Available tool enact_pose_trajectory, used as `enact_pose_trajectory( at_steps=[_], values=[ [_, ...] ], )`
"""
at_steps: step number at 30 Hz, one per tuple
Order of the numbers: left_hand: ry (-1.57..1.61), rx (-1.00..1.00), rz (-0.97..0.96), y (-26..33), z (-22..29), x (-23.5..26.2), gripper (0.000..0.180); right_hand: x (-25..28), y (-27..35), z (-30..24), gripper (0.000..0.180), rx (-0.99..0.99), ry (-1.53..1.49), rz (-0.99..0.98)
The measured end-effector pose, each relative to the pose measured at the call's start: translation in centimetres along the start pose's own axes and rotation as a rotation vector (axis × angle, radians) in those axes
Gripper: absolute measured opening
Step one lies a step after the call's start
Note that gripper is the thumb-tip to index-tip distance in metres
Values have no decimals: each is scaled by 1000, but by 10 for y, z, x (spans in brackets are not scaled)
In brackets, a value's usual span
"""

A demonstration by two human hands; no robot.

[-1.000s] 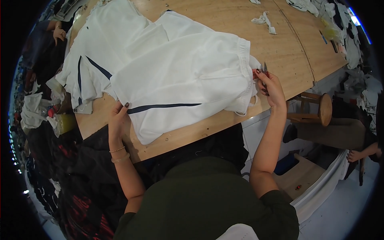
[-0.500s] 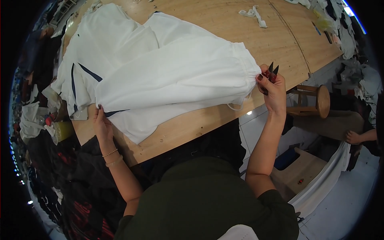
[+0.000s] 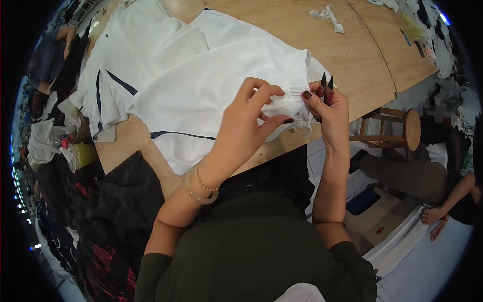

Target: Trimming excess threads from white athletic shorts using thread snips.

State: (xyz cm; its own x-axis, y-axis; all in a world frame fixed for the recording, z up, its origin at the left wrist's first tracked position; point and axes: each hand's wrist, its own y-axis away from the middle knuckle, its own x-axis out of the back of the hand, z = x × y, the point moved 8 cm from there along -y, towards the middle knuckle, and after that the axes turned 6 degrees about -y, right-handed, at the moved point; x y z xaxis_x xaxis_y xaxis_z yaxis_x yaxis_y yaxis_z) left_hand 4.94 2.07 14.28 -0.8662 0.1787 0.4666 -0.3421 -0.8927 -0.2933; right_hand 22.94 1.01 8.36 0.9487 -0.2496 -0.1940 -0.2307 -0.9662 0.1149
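Note:
White shorts (image 3: 196, 95) with a navy stripe lie spread over the wooden table (image 3: 347, 60). Their gathered elastic waistband (image 3: 298, 75) faces right, and a thin white cord hangs at its lower edge. My right hand (image 3: 333, 116) pinches the waistband's edge between thumb and fingers. Thread snips (image 3: 326, 90) with red handles and dark blades are tucked in that same hand, tips pointing up. Over the cloth just left of the waistband is my left hand (image 3: 246, 113), thumb and fingers apart, gripping nothing. Whether its fingertips touch the fabric I cannot tell.
More white pieces with navy stripes (image 3: 126, 60) lie at the table's far left. A white scrap strip (image 3: 329, 17) is at the back. Dark cloth (image 3: 126, 186) heaps at the left. On the right are a wooden stool (image 3: 410, 129) and another person's hands (image 3: 433, 217).
My left hand has let go of the shorts' lower left edge and moved right, up to the waistband. My right hand has shifted slightly left, still holding the snips and waistband.

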Motion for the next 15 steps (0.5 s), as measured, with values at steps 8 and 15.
enact_pose_trajectory(
  at_steps=[8,15],
  values=[
    [427,306,-210,3,-35,-39,20,-5,3,17,13,-96,-257,-69],
    [101,121,-198,-2,-36,-30,10,-9,5,25,13,-127,-157,-78]
  ],
)
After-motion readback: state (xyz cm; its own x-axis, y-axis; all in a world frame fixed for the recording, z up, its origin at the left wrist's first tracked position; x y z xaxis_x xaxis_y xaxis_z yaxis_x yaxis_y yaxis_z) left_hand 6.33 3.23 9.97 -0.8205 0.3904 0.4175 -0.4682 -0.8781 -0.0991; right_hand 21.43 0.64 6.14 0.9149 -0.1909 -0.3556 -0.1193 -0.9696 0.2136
